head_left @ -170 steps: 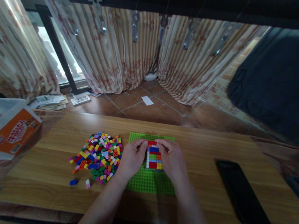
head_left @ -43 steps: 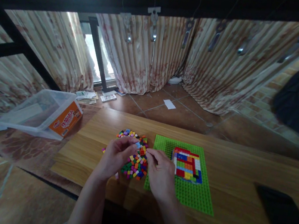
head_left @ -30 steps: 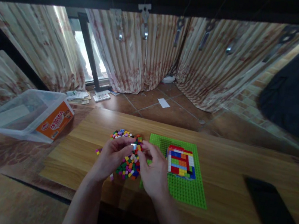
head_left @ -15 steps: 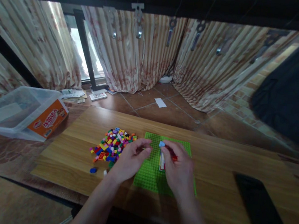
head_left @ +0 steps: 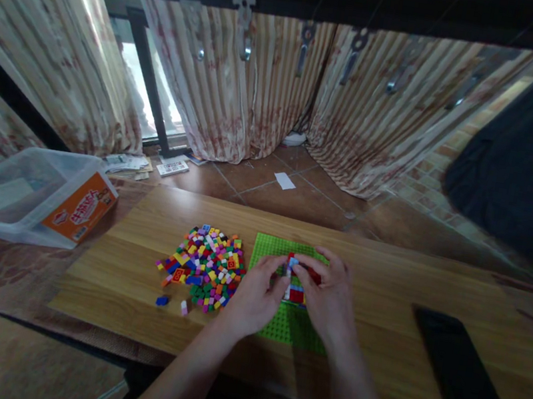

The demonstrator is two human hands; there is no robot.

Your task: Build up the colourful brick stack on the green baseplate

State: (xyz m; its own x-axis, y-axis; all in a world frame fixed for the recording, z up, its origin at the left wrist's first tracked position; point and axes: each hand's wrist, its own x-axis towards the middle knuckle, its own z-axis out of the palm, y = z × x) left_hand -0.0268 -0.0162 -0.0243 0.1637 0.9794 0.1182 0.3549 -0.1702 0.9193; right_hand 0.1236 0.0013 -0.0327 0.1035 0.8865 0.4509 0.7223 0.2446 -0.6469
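A small light blue toy brick (head_left: 294, 262) is pinched in the fingertips of my right hand (head_left: 332, 294), over a low brick build (head_left: 296, 295) of red, white and blue pieces. That build stands on a green studded baseplate (head_left: 284, 246), partly covered by my hands. From the left, my left hand (head_left: 256, 296) reaches in with thumb and fingers curled together at the build's left edge, close to the light blue brick. Whatever lies between those left fingertips is too small and hidden to name.
Left of the baseplate lies a pile of loose coloured bricks (head_left: 210, 265), with a blue brick (head_left: 162, 301) and a pale brick (head_left: 184, 308) apart from it. A clear plastic bin (head_left: 26, 215) stands far left. A black phone-like slab (head_left: 468, 380) lies on the wooden tabletop (head_left: 385, 279) at right.
My left hand has moved right, from beside the pile to the brick build, uncovering more loose bricks. My right hand stays over the build with the light blue brick. The view has shifted slightly.
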